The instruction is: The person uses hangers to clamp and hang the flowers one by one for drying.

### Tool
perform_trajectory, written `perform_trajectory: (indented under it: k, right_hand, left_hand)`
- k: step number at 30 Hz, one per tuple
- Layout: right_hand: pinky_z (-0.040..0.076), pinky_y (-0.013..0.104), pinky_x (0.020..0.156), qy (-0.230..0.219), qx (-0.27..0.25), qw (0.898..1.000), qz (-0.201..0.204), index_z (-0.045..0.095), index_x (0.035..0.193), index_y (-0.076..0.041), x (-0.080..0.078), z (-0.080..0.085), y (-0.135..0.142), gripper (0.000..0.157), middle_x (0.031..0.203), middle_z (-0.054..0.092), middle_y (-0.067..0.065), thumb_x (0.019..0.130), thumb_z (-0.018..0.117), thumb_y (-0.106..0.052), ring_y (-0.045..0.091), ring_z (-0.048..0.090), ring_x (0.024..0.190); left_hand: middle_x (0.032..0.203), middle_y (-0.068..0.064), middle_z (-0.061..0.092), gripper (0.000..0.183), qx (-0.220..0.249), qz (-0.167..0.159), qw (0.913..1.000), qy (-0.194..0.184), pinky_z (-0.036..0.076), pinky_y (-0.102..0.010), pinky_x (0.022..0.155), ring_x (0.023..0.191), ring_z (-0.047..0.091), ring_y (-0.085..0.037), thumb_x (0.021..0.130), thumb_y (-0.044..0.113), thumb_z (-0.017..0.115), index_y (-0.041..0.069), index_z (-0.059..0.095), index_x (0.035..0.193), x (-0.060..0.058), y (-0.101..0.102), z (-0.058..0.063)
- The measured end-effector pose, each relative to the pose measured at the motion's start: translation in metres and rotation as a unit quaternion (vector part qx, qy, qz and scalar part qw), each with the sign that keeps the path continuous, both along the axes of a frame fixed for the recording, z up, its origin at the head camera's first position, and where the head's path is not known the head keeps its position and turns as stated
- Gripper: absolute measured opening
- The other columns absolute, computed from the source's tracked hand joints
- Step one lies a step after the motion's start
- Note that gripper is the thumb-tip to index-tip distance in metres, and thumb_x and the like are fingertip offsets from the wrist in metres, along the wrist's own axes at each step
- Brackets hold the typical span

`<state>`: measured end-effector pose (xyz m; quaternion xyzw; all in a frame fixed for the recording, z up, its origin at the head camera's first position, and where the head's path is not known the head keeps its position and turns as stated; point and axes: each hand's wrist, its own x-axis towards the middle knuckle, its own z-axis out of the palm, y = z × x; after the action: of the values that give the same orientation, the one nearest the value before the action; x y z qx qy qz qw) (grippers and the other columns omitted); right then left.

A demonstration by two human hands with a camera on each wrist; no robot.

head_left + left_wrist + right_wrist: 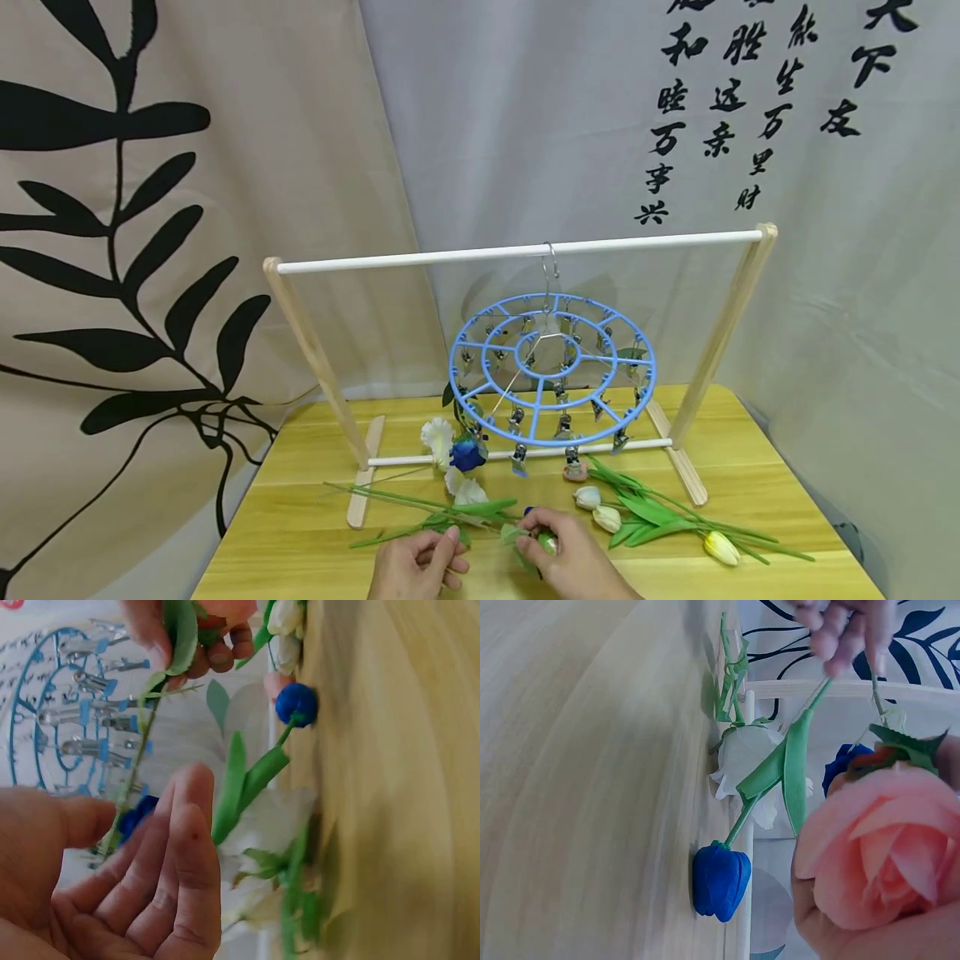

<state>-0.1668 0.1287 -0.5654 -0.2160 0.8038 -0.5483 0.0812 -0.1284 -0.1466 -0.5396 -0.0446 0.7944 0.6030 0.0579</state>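
My right hand (566, 554) holds a pink rose (889, 851) just under its bloom; the hand hides the bloom in the head view. From that hand a thin green stem (140, 750) slants down past my left thumb in the left wrist view. My left hand (420, 562) is to the left, fingers loosely bent and thumb apart from them, with no clear grip on the stem. A blue tulip (720, 881) with green leaves lies on the table beyond the hands. White flowers (465, 487) and green stems lie beyond my left hand.
A blue round clip hanger (540, 400) hangs from the white bar (450, 256) of a wooden rack, its metal clips dangling. Behind the left hand sits a blue rose (468, 452). Several pale tulips (606, 518) with long leaves lie right on the wooden table (795, 508).
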Motion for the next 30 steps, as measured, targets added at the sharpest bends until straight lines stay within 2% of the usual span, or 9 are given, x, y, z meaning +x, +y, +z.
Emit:
perform_trajectory:
  k: [5, 8, 11, 15, 22, 27, 30]
  right_hand:
    - [0.055, 0.024, 0.086, 0.007, -0.002, 1.0, -0.004, 0.08, 0.111, -0.015, -0.001, 0.002, 0.003, 0.008, 0.103, 0.078, -0.005, 0.113, 0.078, -0.023, -0.002, 0.066, 0.095]
    - [0.054, 0.023, 0.086, -0.007, -0.004, 1.0, 0.003, 0.08, 0.112, -0.015, -0.001, 0.002, 0.004, 0.009, 0.105, 0.078, -0.005, 0.113, 0.077, -0.023, -0.002, 0.065, 0.097]
    - [0.054, 0.023, 0.085, -0.012, -0.002, 1.0, 0.007, 0.081, 0.114, -0.015, 0.0, 0.002, 0.005, 0.01, 0.107, 0.078, -0.004, 0.113, 0.076, -0.024, -0.002, 0.065, 0.098]
    - [0.056, 0.023, 0.088, -0.003, 0.002, 1.0, 0.004, 0.081, 0.116, -0.017, 0.0, 0.002, 0.005, 0.011, 0.114, 0.08, -0.002, 0.113, 0.077, -0.027, -0.002, 0.067, 0.103]
    - [0.059, 0.023, 0.095, 0.023, 0.002, 1.0, -0.006, 0.082, 0.116, -0.022, 0.002, 0.004, 0.001, 0.01, 0.119, 0.084, -0.003, 0.113, 0.079, -0.031, -0.001, 0.072, 0.109]
    - [0.061, 0.023, 0.09, 0.076, -0.005, 0.997, -0.007, 0.083, 0.114, -0.023, 0.005, 0.003, -0.002, 0.004, 0.113, 0.085, -0.003, 0.111, 0.082, -0.024, -0.004, 0.069, 0.097]
    - [0.061, 0.022, 0.084, 0.105, -0.018, 0.994, -0.012, 0.082, 0.114, -0.022, 0.006, 0.002, -0.004, 0.005, 0.11, 0.085, 0.0, 0.11, 0.082, -0.018, -0.006, 0.066, 0.087]
  left_hand:
    - [0.102, -0.017, 0.09, 0.047, 0.088, 0.058, 0.9942, -0.023, 0.075, -0.04, 0.079, 0.083, 0.089, -0.021, 0.119, 0.035, 0.072, -0.01, 0.078, 0.129, -0.012, 0.001, -0.013]
    - [0.107, -0.02, 0.09, 0.044, 0.127, 0.08, 0.9886, -0.008, 0.075, -0.04, 0.083, 0.086, 0.089, -0.02, 0.12, 0.029, 0.071, -0.013, 0.074, 0.131, -0.018, 0.003, -0.013]
    - [0.107, -0.023, 0.089, 0.037, 0.15, 0.101, 0.9835, 0.012, 0.075, -0.038, 0.081, 0.085, 0.089, -0.02, 0.119, 0.021, 0.071, -0.015, 0.073, 0.129, -0.02, 0.006, -0.01]
    - [0.107, -0.027, 0.088, 0.03, 0.16, 0.122, 0.9788, 0.041, 0.075, -0.036, 0.078, 0.081, 0.088, -0.02, 0.117, 0.015, 0.074, -0.014, 0.075, 0.123, -0.02, 0.01, -0.003]
    - [0.098, -0.02, 0.088, 0.025, 0.133, 0.153, 0.9723, 0.115, 0.075, -0.037, 0.076, 0.079, 0.088, -0.021, 0.114, 0.015, 0.077, -0.01, 0.078, 0.117, -0.012, 0.02, 0.011]
    - [0.097, -0.016, 0.088, 0.025, 0.124, 0.16, 0.9695, 0.138, 0.074, -0.035, 0.076, 0.081, 0.088, -0.02, 0.115, 0.021, 0.078, -0.004, 0.08, 0.113, -0.008, 0.024, 0.022]
    - [0.097, -0.017, 0.087, 0.024, 0.134, 0.154, 0.9658, 0.16, 0.074, -0.035, 0.076, 0.082, 0.088, -0.02, 0.114, 0.017, 0.078, -0.007, 0.079, 0.114, -0.007, 0.025, 0.024]
